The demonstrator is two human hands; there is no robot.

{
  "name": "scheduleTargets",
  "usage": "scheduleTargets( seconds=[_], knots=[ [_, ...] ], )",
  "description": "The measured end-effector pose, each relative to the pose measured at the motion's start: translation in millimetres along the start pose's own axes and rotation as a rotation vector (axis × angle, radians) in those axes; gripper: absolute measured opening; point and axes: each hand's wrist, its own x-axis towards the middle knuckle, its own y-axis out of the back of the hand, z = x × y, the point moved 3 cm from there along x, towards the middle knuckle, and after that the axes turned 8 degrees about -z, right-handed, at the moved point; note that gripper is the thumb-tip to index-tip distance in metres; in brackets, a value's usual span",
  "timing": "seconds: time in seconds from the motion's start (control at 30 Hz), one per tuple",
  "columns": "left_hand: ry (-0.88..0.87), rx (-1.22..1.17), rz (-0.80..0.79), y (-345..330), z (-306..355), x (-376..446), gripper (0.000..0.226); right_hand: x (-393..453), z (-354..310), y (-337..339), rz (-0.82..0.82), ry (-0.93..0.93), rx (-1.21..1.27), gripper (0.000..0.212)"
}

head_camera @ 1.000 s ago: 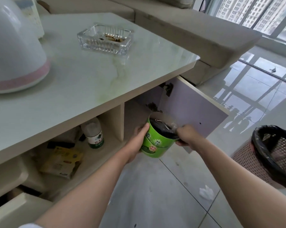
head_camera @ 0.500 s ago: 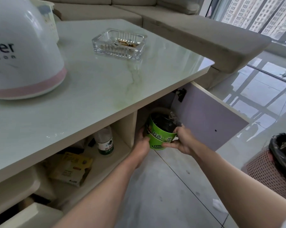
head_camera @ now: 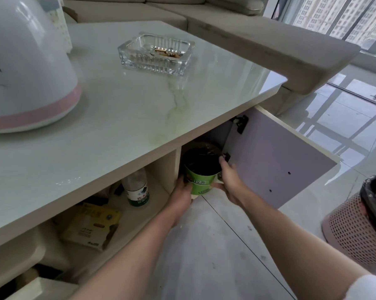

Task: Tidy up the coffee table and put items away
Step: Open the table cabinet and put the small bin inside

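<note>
Container: round green tin (head_camera: 201, 180) with a dark open top, held at the mouth of the right-hand compartment under the pale marble-look surface (head_camera: 126, 118), just past the divider panel; whether its base touches the compartment floor cannot be told.
Left hand (head_camera: 181, 194): fingers curled against the tin's lower left side, gripping it.
Right hand (head_camera: 230, 180): fingers wrapped round the tin's right side, thumb under its lower edge, closed on it.
Cabinet door: lilac-faced panel (head_camera: 278, 161) swung open to the right of the tin, hinges at its inner edge.
Left compartment: clear plastic bottle with a green-and-white label (head_camera: 137, 189) standing upright, near the divider; yellow flat packet (head_camera: 94, 226) lying in front of it.
Top of surface: square clear glass ashtray (head_camera: 156, 54) with butts inside, well apart from the white domed appliance with a pink band (head_camera: 26, 68) at the left.
Floor: glossy grey tiles (head_camera: 215, 256); pink perforated waste bin with a black liner (head_camera: 360, 221) at the right edge.
Behind: beige sofa (head_camera: 269, 37).
</note>
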Motion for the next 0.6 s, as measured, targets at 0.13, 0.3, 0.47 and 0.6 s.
scheduleTargets(
  seconds=[0.13,0.3,0.47,0.6],
  knots=[
    [-0.053,-0.216,0.019,-9.7,6.8,4.3,0.061,-2.2,18.1,-9.3,-0.142,-0.091,0.243,0.045],
    [-0.096,-0.106,0.110,-16.3,22.5,12.0,0.063,4.8,-3.0,-31.6,-0.150,-0.031,0.335,0.028],
    [-0.099,-0.023,0.164,-18.6,33.8,23.4,0.057,7.0,-2.2,-28.9,-0.148,-0.042,0.216,0.031],
    [-0.119,0.319,0.075,-31.7,37.9,2.3,0.055,-38.3,-11.6,-7.7,-0.090,0.108,-0.306,0.044]
  ],
)
